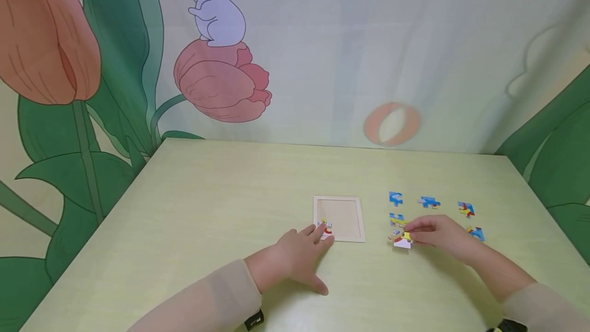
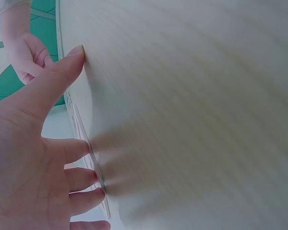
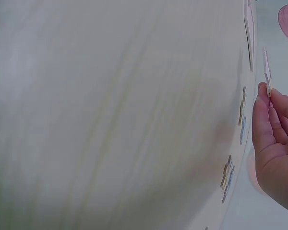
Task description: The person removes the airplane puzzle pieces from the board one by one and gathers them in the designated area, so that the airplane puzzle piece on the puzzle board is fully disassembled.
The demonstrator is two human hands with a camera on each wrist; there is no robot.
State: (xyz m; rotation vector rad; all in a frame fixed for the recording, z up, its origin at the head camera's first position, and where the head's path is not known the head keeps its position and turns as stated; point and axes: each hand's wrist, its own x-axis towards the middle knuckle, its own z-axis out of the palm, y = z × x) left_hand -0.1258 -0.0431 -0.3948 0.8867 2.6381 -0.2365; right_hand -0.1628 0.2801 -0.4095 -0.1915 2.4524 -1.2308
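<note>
My left hand [image 1: 298,254] rests with spread fingers on the lower left corner of a small wooden puzzle tray [image 1: 362,219]. One puzzle piece [image 1: 328,230] lies in that corner, partly covered by the fingertips. In the left wrist view the fingers [image 2: 81,179] touch the tray's edge, and the thumb reaches out apart from them. My right hand [image 1: 441,235] pinches a white, red and yellow puzzle piece [image 1: 403,243] between thumb and fingers. The right wrist view shows this thin piece [image 3: 267,69] edge-on, held above the table.
Right of the tray lie several loose blue and yellow puzzle pieces, among them one at the back [image 1: 395,199], a middle one [image 1: 429,202] and a right one [image 1: 466,209]. A curtain [image 1: 313,65] printed with flowers hangs behind the table's [image 1: 207,193] far edge.
</note>
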